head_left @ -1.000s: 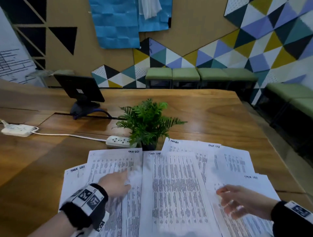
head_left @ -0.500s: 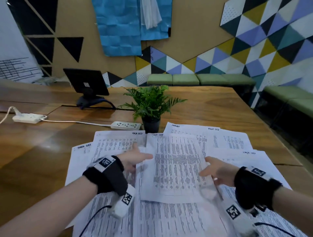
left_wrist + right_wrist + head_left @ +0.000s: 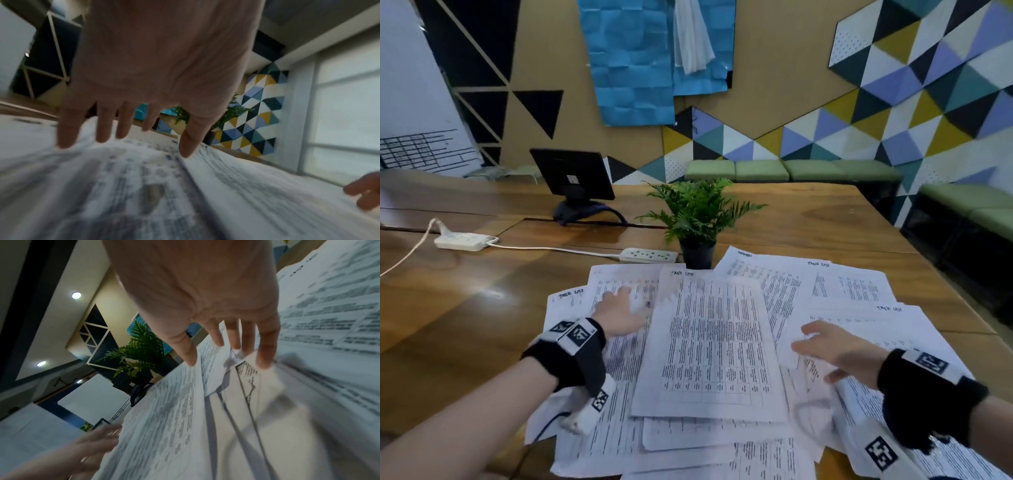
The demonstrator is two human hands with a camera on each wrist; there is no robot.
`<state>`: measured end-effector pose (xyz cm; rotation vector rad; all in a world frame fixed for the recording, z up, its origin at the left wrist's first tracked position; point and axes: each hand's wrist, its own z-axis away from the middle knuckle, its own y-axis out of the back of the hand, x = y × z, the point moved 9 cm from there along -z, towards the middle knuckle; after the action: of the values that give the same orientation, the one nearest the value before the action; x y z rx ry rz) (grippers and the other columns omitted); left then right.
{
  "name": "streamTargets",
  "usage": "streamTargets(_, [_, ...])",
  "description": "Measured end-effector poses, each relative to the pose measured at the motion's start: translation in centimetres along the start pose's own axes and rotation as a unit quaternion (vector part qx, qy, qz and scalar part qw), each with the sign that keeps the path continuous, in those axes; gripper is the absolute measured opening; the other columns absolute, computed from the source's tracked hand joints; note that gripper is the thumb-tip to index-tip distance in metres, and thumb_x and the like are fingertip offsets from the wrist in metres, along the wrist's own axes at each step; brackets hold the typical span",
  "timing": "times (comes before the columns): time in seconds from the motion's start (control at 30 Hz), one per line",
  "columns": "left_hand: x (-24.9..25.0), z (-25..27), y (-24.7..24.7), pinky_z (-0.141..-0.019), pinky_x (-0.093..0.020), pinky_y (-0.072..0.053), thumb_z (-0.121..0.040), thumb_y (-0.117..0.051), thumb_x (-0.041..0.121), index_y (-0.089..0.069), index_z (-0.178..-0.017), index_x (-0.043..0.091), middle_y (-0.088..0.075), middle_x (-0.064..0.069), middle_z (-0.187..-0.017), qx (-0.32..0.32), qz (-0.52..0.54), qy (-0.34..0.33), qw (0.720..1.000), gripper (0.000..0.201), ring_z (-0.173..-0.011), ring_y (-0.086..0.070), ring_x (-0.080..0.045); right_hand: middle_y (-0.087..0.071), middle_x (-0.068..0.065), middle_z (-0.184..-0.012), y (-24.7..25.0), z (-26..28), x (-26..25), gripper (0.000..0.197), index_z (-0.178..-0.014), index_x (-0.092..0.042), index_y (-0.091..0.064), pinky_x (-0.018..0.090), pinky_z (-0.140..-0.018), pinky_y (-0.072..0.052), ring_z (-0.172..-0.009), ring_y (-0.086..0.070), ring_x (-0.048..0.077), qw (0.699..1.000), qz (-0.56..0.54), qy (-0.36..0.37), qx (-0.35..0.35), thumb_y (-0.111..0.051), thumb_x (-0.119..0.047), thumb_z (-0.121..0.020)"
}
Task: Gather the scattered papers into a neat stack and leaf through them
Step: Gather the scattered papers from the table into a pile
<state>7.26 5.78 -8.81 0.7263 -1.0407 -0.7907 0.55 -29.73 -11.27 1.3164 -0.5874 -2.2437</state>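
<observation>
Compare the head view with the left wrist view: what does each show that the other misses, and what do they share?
Only the head view shows the black monitor, two white power strips, green benches and the whole spread of papers on the wooden table. Only the left wrist view shows the left hand's straight, spread fingers from close up, and a window. Both show the papers, both hands, the right hand included, and the potted fern.
</observation>
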Motion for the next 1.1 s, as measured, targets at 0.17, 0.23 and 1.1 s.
streamTargets(0.17, [-5.3,0.8,0.0,-0.118,-0.043,-0.024,-0.089,-0.049,0.053,-0.004,-0.153,0.009,-0.006,-0.021,-0.159,-0.027,-0.108,0.101,0.989,0.089,-0.145,-0.019,-0.039,-0.051,0.013,-0.118,1.2,-2.1,-2.1,0.067,-0.143,-0.002,-0.029,0.030,-0.051,-0.045,-0.074,-0.050,0.019,0.995,0.052,-0.037,0.073,-0.056,-0.033,-0.090])
streamTargets(0.23, [-5.8,1.2,0.0,-0.119,-0.044,-0.021,-0.088,-0.047,0.057,-0.004,-0.153,0.010,-0.003,-0.020,-0.160,-0.020,-0.109,0.107,0.988,0.091,-0.147,-0.015,-0.038,-0.054,0.013,-0.100,1.4,-2.7,-3.2,0.055,-0.130,0.001,-0.045,0.039,-0.075,-0.056,-0.091,-0.057,0.027,0.989,0.113,-0.046,0.080,-0.058,-0.033,-0.089])
streamTargets(1.1, [-2.7,-0.1,-0.1,-0.089,-0.046,-0.052,-0.062,-0.069,-0.002,-0.022,-0.145,0.010,-0.048,-0.022,-0.136,0.027,0.293,0.033,0.955,0.096,-0.117,-0.053,-0.042,-0.037,0.015,-0.143,-3.0,-2.8,-4.5,0.058,-0.138,-0.010,-0.040,0.039,-0.107,-0.035,-0.128,-0.039,0.036,0.917,0.397,0.022,0.044,-0.045,-0.041,-0.089])
